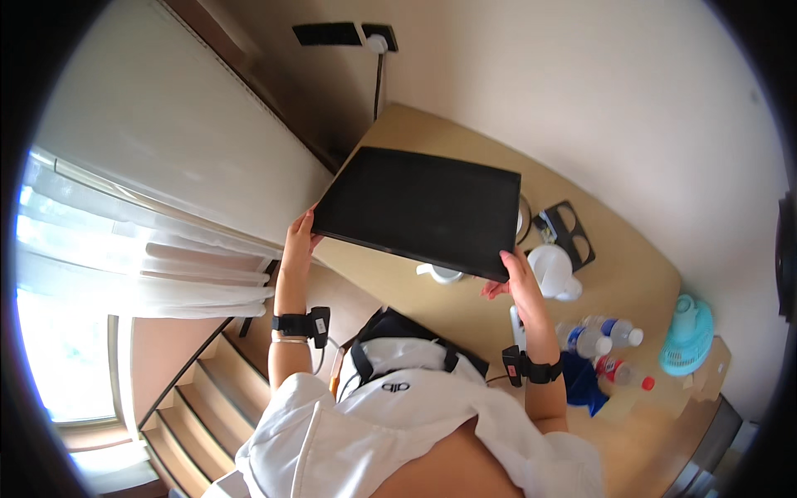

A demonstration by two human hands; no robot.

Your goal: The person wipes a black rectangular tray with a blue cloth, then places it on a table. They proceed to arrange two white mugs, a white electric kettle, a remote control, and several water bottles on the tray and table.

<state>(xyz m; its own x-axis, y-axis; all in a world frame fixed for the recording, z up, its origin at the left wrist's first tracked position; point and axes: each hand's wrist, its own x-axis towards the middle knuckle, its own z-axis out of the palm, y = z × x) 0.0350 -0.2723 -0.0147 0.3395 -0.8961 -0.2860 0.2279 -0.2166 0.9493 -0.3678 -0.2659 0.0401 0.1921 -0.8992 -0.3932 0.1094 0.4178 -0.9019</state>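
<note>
A flat black rectangular tray with a low rim is held up, slightly tilted, above a wooden desk. My left hand grips its near left corner, thumb at the rim. At the near right corner, my right hand holds the tray with its thumb on top and fingers below. The tray hides part of the desk. Partly under its near edge is a white cup. Just right of my right hand stands a white kettle or jug.
On the desk are a black holder with round cutouts, clear plastic bottles, a red-capped bottle, a blue cloth and a turquoise basket. A wall socket with a plug is behind; stairs lie left.
</note>
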